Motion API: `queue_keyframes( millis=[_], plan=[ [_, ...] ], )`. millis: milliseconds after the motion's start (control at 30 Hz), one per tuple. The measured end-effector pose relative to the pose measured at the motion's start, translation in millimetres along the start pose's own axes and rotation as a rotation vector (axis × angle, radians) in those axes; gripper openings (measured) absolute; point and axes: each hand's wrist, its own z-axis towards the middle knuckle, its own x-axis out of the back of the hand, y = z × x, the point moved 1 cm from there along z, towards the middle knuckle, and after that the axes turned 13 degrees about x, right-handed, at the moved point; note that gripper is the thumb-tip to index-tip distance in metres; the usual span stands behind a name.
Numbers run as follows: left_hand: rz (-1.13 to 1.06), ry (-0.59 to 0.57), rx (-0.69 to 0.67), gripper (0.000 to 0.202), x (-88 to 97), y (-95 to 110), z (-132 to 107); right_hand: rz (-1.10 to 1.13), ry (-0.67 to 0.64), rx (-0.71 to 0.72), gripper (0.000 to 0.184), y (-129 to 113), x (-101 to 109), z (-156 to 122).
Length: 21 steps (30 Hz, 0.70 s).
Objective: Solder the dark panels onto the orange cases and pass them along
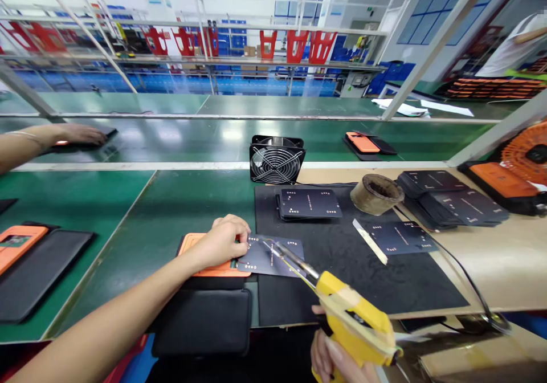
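My left hand rests with curled fingers on the left edge of a dark circuit panel, pressing it down beside an orange case part. My right hand grips a yellow soldering gun at the bottom of the view. The gun's metal tip touches the panel, close to thin wires. A black mat lies under the panel.
A small black fan stands behind the mat. Stacks of dark panels lie on the mat and at the right, next to a tape roll. Orange cases sit at both sides. Another person's hand reaches onto the conveyor at the left.
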Motion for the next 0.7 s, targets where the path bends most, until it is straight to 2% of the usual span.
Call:
queue_keyframes(
  millis=[100,167,267,333,400,467,567,700],
  plan=[
    [-0.011,0.0,-0.031,0.012,6.9,-4,-4,0.205,0.037,0.042,0.036,-17,0,10],
    [-0.064,0.047,-0.047,0.017,17.5,-18,-10,0.301,0.041,0.031,0.035,-27,2,16],
    [-0.102,0.191,0.042,0.032,38.9,-60,-28,0.345,0.014,0.002,0.038,-37,6,24],
    [-0.044,0.222,0.119,0.044,51.3,-95,-45,0.332,-0.006,0.001,0.044,-41,6,29],
    [0.057,0.158,0.142,0.056,58.0,-123,-63,0.317,-0.016,0.009,0.051,-42,3,35],
    [0.152,0.06,0.139,0.069,57.9,-140,-77,0.321,-0.012,0.013,0.054,-42,-2,42],
    [0.227,-0.02,0.123,0.087,48.6,-141,-86,0.402,0.011,-0.026,0.045,-38,-11,53],
    [0.232,-0.048,0.017,0.091,35.0,-121,-74,0.48,0.03,-0.085,0.032,-27,-17,68]
  ],
)
